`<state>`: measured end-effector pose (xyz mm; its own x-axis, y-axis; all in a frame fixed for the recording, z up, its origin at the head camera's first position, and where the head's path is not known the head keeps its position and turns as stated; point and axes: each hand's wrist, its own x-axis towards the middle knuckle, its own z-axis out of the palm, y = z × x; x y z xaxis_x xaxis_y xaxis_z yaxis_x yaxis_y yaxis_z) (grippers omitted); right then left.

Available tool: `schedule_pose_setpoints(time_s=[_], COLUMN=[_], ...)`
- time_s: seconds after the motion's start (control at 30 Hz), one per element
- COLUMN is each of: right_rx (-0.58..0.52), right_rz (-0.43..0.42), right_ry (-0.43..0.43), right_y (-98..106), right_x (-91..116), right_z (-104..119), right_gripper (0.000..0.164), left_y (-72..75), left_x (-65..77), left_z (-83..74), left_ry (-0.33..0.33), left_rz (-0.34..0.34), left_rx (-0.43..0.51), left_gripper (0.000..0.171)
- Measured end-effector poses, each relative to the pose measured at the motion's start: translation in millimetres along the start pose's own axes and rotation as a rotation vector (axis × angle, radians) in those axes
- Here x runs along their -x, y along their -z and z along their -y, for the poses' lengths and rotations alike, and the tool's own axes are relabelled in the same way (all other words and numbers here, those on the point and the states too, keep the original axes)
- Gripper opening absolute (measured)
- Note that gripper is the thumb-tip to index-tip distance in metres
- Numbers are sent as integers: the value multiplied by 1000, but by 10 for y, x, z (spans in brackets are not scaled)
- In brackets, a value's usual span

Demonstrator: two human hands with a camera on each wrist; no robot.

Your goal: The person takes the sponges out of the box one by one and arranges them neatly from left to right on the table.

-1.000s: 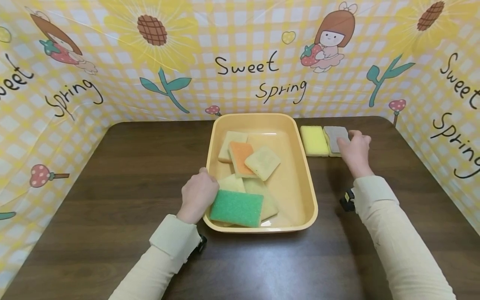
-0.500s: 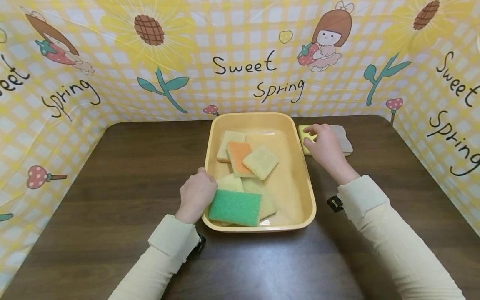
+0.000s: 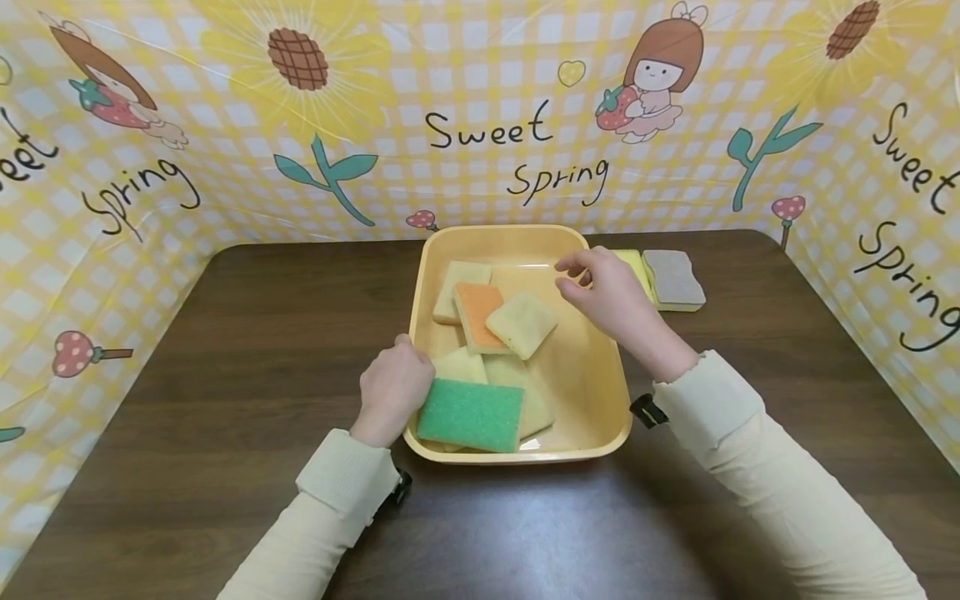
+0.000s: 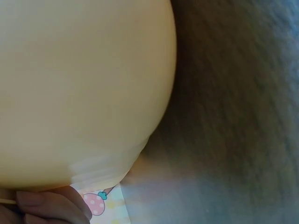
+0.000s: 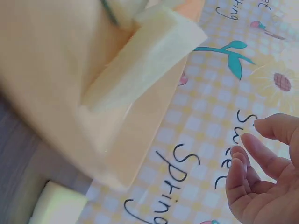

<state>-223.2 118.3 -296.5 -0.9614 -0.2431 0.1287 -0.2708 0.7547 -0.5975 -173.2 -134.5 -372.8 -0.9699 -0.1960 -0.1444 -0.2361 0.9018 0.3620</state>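
A pale yellow plastic tray [image 3: 581, 400] holds several sponges. My left hand [image 3: 393, 387] grips its left rim; fingertips [image 4: 46, 205] show against the rim in the left wrist view. Beside that hand lies a green-topped sponge [image 3: 470, 415]. Farther back are an orange-topped sponge [image 3: 478, 315] and a pale cream sponge [image 3: 522, 325], which overlaps it. My right hand [image 3: 611, 287] hovers over the tray's right rim, fingers loosely bent, nothing between them. In the right wrist view, the right hand [image 5: 271, 168] is likewise empty.
Right of the tray, a yellow sponge [image 3: 637, 267], partly hidden by my right hand, lies against a grey-topped sponge [image 3: 673, 279]. The dark wooden table [image 3: 247, 358] ends at a patterned cloth wall [image 3: 480, 100] behind and at both sides.
My right hand has moved left, from the grey-topped sponge across the yellow one to above the tray's right side. My left hand and the sponges have stayed in place.
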Motion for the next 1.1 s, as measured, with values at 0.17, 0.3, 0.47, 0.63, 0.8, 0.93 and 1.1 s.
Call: schedule_pose_setpoints(time_s=[0.17, 0.3, 0.47, 0.63, 0.8, 0.93, 1.1], right_rx=[-32, -31, 13, 61, 73, 94, 123], right_rz=[37, 98, 245, 342, 381, 402, 429], right_ry=[1, -4, -6, -34, -72, -81, -98], right_y=[-70, -155, -264, -336, -406, -467, -535], right_x=[-41, -56, -64, -60, -60, -68, -70], right_z=[87, 129, 172, 202, 217, 217, 201], right_gripper=[30, 34, 48, 54, 57, 58, 60], left_y=[6, 8, 16, 14, 6, 1, -5], left_x=[2, 5, 6, 1, -6, -10, -13], left_z=[-8, -11, -14, -15, -11, -7, -5], left_ry=[5, 6, 8, 10, 6, 2, -1], left_rz=[6, 12, 16, 14, 9, 6, 2], left_rx=[5, 8, 3, 5, 3, 7, 7], left_gripper=[33, 33, 33, 33, 33, 33, 33])
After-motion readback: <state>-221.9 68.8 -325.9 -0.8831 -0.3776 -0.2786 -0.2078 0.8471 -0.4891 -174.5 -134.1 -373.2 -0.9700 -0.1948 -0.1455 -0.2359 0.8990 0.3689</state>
